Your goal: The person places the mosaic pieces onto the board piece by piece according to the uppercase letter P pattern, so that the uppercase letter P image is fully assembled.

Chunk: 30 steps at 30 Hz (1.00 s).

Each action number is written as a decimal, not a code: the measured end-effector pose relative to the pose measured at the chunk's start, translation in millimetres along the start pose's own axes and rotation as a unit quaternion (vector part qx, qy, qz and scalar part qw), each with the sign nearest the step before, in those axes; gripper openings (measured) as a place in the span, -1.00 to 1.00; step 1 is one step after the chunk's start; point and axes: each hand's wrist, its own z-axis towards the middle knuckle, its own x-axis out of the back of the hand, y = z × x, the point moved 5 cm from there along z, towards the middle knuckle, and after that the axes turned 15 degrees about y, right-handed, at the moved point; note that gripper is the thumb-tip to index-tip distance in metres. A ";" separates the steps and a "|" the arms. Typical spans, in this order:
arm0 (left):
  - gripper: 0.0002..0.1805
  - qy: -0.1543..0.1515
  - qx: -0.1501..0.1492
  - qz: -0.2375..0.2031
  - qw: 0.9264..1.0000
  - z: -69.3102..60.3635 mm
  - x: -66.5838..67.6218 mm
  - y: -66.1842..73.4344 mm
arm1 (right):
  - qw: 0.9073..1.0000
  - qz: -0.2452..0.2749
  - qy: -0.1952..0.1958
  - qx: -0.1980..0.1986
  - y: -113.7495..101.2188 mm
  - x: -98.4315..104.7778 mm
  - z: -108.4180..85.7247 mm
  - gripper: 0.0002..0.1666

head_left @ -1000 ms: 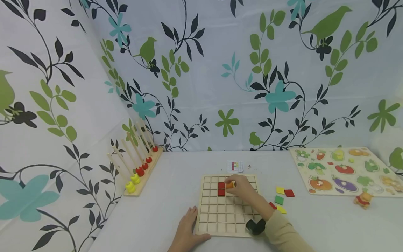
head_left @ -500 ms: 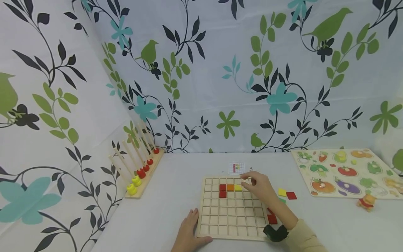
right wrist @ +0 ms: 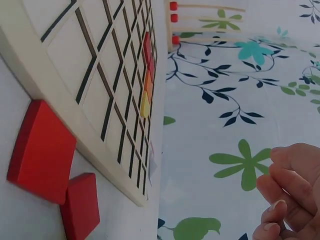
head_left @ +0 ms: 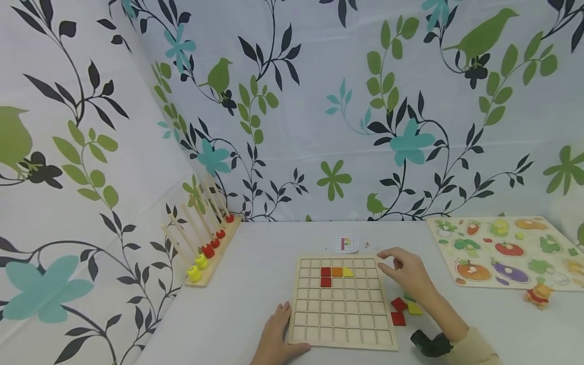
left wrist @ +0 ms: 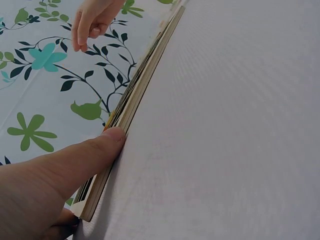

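A square wooden grid board [head_left: 342, 320] lies on the table. Toward its back sit two red tiles [head_left: 326, 277], an orange tile [head_left: 336, 272] and a yellow tile [head_left: 348, 272]. My left hand [head_left: 276, 337] rests at the board's front left corner, thumb against the front edge and fingers along the left side; the left wrist view shows the thumb [left wrist: 107, 145] pressing that edge. My right hand [head_left: 407, 271] hovers just past the board's right edge with thumb and forefinger apart, holding nothing. Beneath its forearm lie loose red tiles [head_left: 398, 319], a loose yellow tile [head_left: 414, 308] and a partly hidden green tile [head_left: 408, 296].
A small printed pattern card [head_left: 346, 244] lies behind the board. On the left stands a pegged counting rack [head_left: 212, 256] with red and yellow beads. A vegetable puzzle board [head_left: 506, 253] and a small bear figure [head_left: 539, 295] are at the right. Patterned cloth [head_left: 292, 126] hangs behind.
My right hand has moved right, from the orange tile to beyond the board's edge, uncovering the yellow tile in the grid. My left hand stays at the corner.
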 end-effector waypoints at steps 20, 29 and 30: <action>0.10 0.006 -0.013 -0.011 1.000 0.7 1.4 -1.4 | 0.997 0.021 -0.042 -0.069 26.2 26.2 -22.4 -0.71; 0.10 -0.002 0.001 -0.023 1.000 -1.9 1.6 1.9 | 0.977 0.055 -0.158 -0.130 41.9 11.1 -36.4 -0.70; 0.10 -0.001 0.002 -0.023 1.000 -1.7 2.1 1.9 | 0.975 0.058 -0.169 -0.131 42.6 9.7 -37.0 -0.70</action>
